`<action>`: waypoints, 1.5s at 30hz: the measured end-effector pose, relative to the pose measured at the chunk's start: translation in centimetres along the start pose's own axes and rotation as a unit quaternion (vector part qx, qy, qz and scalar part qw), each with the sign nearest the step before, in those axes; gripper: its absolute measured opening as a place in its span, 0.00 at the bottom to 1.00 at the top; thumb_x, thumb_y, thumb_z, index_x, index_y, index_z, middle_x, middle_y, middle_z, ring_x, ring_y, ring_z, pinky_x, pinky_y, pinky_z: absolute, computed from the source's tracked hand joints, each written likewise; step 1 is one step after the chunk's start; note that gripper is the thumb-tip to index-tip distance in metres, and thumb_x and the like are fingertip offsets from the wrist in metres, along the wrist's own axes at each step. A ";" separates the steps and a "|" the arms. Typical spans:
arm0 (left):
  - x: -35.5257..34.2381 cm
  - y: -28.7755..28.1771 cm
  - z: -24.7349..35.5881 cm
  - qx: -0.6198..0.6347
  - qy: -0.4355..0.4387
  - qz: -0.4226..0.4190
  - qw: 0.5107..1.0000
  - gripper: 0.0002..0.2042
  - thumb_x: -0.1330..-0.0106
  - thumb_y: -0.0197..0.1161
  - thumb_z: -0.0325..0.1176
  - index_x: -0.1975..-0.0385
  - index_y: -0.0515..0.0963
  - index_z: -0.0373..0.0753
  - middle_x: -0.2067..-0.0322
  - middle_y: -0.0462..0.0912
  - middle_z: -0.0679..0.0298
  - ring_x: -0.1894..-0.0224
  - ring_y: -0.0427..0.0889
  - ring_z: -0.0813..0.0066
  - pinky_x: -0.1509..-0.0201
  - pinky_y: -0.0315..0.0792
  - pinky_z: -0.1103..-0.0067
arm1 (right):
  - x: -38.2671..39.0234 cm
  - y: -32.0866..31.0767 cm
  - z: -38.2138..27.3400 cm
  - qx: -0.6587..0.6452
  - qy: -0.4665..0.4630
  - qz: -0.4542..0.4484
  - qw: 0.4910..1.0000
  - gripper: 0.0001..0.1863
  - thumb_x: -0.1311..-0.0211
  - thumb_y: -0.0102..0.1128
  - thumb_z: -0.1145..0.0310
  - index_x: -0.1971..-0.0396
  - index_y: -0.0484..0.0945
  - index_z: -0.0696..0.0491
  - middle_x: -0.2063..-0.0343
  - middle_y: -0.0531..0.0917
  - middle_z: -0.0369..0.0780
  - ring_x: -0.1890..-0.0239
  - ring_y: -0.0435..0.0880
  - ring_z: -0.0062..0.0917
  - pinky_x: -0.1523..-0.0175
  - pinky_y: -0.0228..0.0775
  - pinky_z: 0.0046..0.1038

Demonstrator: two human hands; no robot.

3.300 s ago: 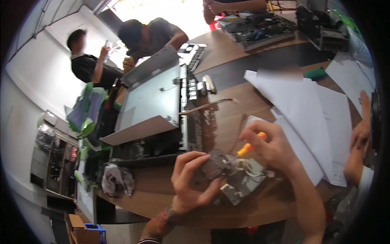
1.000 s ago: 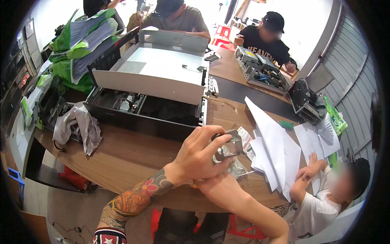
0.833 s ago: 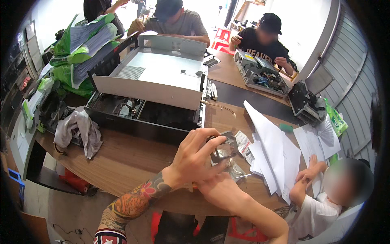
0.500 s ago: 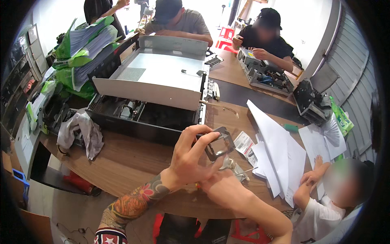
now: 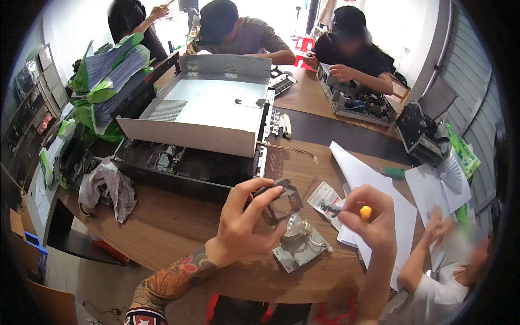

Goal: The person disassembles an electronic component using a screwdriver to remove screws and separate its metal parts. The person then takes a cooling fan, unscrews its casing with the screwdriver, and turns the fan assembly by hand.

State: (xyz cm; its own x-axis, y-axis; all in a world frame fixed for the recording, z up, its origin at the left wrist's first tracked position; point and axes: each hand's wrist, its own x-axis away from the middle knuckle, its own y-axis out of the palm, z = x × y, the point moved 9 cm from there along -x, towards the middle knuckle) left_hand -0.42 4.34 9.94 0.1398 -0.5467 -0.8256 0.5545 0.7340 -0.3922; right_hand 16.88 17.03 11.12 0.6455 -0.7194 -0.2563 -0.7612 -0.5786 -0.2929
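My left hand [image 5: 244,216] is closed around a dark, square, open-centred frame [image 5: 283,203], fingers on its upper edge and thumb below. To its right my raised right hand [image 5: 371,216] pinches a small dark grey part [image 5: 331,208]. A yellow-ended tool [image 5: 365,212] also shows in this hand; its other end is hidden by the fingers. Below the frame, on the table, lies a grey metal bracket [image 5: 303,253] with a shiny rounded reflector [image 5: 294,226] and pale wires.
A large, opened metal-cased device [image 5: 206,108] fills the table's left side. White papers [image 5: 374,200] and a printed card [image 5: 323,197] lie right. A grey cloth [image 5: 108,187] sits far left. Several people work around the table, one near an opened device [image 5: 357,103].
My right hand has moved away from the left, up and to the right, with the small part and the tool. The bracket is now uncovered. My left hand keeps the frame, slightly lower.
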 end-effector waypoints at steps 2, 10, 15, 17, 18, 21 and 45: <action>0.3 0.5 0.2 -0.008 0.000 -0.020 1.000 0.27 0.58 0.75 0.25 0.53 0.77 0.33 0.53 0.75 0.52 0.55 0.80 0.62 0.56 0.77 0.75 | -0.1 -0.4 1.8 -0.086 0.009 0.011 0.996 0.08 0.50 0.67 0.78 0.71 0.77 0.57 0.78 0.80 0.34 0.74 0.78 0.14 0.68 0.71 0.17; 1.2 2.1 -0.1 0.069 -0.012 -0.044 0.997 0.34 0.58 0.75 0.24 0.45 0.71 0.35 0.52 0.76 0.53 0.53 0.78 0.58 0.51 0.75 0.70 | 0.7 0.5 5.0 -0.221 0.089 -0.013 0.971 0.08 0.49 0.63 0.74 0.70 0.74 0.56 0.78 0.80 0.35 0.76 0.77 0.13 0.71 0.65 0.14; 1.5 2.7 0.0 0.070 -0.005 -0.066 0.995 0.36 0.58 0.75 0.23 0.44 0.69 0.36 0.52 0.77 0.53 0.52 0.79 0.58 0.50 0.74 0.70 | 0.6 1.5 4.4 -0.209 0.064 -0.046 0.975 0.11 0.45 0.61 0.78 0.61 0.76 0.59 0.78 0.79 0.34 0.76 0.74 0.09 0.73 0.62 0.13; 1.3 3.0 0.3 0.082 -0.004 -0.070 0.994 0.35 0.58 0.75 0.23 0.44 0.69 0.36 0.52 0.78 0.53 0.52 0.79 0.57 0.49 0.74 0.70 | 0.6 1.0 3.9 -0.180 0.063 -0.056 0.980 0.12 0.45 0.62 0.79 0.60 0.78 0.59 0.78 0.79 0.34 0.76 0.74 0.09 0.72 0.63 0.13; 1.3 2.9 0.3 0.082 -0.003 -0.067 0.994 0.35 0.58 0.75 0.24 0.45 0.69 0.36 0.52 0.78 0.53 0.52 0.79 0.57 0.49 0.74 0.70 | 0.6 1.3 3.6 -0.150 0.059 -0.075 0.984 0.12 0.45 0.62 0.79 0.59 0.79 0.59 0.77 0.80 0.33 0.75 0.74 0.09 0.71 0.63 0.14; 1.7 3.0 0.4 0.073 0.005 -0.073 0.995 0.34 0.57 0.75 0.24 0.45 0.69 0.36 0.51 0.77 0.53 0.51 0.78 0.57 0.49 0.73 0.70 | 0.8 2.0 3.5 -0.179 0.074 -0.077 0.978 0.12 0.43 0.62 0.80 0.58 0.81 0.58 0.73 0.81 0.34 0.72 0.77 0.11 0.66 0.68 0.15; 2.2 3.3 0.3 0.059 0.009 -0.087 0.994 0.33 0.57 0.76 0.25 0.48 0.68 0.38 0.49 0.75 0.50 0.50 0.76 0.54 0.48 0.72 0.67 | 1.2 4.9 1.7 0.021 -0.119 -0.065 0.991 0.15 0.49 0.70 0.78 0.61 0.80 0.58 0.71 0.85 0.39 0.68 0.85 0.19 0.62 0.80 0.20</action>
State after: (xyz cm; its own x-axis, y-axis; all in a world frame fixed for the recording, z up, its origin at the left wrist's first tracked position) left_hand 1.98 5.38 6.97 0.0185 -0.6535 -0.7567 0.6622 0.5750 -0.4804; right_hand 14.01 14.03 7.81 0.7378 -0.5260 -0.4230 -0.6710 -0.6398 -0.3747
